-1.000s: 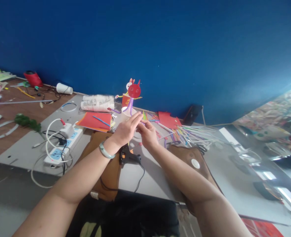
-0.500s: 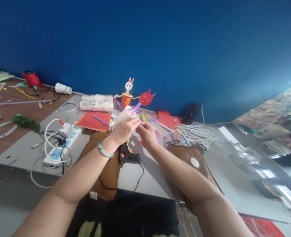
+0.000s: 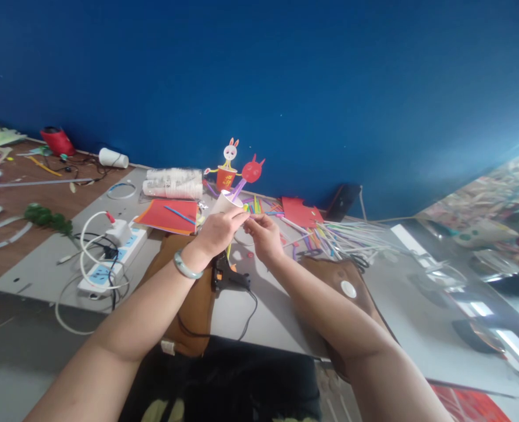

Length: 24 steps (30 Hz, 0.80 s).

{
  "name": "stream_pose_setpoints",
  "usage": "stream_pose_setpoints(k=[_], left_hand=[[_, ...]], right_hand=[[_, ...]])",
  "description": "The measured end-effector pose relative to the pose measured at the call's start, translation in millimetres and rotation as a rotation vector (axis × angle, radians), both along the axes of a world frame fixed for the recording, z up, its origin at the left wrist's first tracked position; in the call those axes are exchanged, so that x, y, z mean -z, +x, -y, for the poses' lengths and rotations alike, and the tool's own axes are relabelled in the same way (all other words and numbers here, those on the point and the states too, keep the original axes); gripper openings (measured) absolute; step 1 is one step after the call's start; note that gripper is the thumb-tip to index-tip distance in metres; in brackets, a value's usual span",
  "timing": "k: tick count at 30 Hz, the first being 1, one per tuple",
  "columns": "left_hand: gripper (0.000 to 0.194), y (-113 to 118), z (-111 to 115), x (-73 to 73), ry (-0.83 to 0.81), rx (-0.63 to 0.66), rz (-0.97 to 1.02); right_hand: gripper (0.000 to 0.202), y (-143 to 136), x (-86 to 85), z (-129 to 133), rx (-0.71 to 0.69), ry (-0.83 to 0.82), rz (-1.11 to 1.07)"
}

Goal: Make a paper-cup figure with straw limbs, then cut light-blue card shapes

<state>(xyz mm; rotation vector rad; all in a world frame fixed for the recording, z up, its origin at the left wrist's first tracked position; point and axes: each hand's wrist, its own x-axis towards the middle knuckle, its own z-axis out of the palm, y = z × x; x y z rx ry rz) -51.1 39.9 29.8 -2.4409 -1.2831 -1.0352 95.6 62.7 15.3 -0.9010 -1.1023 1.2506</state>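
Note:
My left hand (image 3: 219, 230) is closed around a white paper cup (image 3: 226, 201), which leans over the table. Out of the cup rises a purple pipe-cleaner stem (image 3: 238, 189) topped by a red paper head (image 3: 251, 171) with two pointed ears. My right hand (image 3: 263, 233) meets the left fingertips beside the cup, thumb and finger pinched; whatever lies between them is too small to make out. Behind the cup stands a red cup (image 3: 226, 178) bearing a white rabbit head (image 3: 230, 153). A black glue gun (image 3: 229, 275) lies just below my hands.
Wrapped paper cups (image 3: 173, 184) and red paper sheets (image 3: 166, 215) lie to the left, near a power strip (image 3: 109, 264) with tangled cables. Many pipe cleaners (image 3: 342, 237) spread out to the right, beside scissors (image 3: 358, 262). A brown cloth pad (image 3: 189, 293) lies under my left arm.
The red paper head has swung left and become more upright as the cup turned. Both hands stay in nearly the same place, fingertips still together.

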Motion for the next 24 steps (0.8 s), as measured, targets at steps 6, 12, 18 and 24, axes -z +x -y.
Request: stream_pose_setpoints(k=[6,12,18,24], left_hand=[[0.024,-1,0,-0.2,-0.01,0.008,0.016],[0.024,0,-2,1.4,-0.058,0.052,0.074],[0.023,-2,-5,2.5,-0.107,0.128,0.091],[0.021,-4,-6,4.1,-0.068,0.055,0.056]], right_hand=[[0.022,3,-1.9,1,-0.027,0.026,0.045],[0.026,7,-2.6,3,-0.019,0.071,0.118],[0.03,9,-2.1,2,0.004,0.072,0.128],[0.03,11,-0.8,6,-0.029,0.03,0.132]])
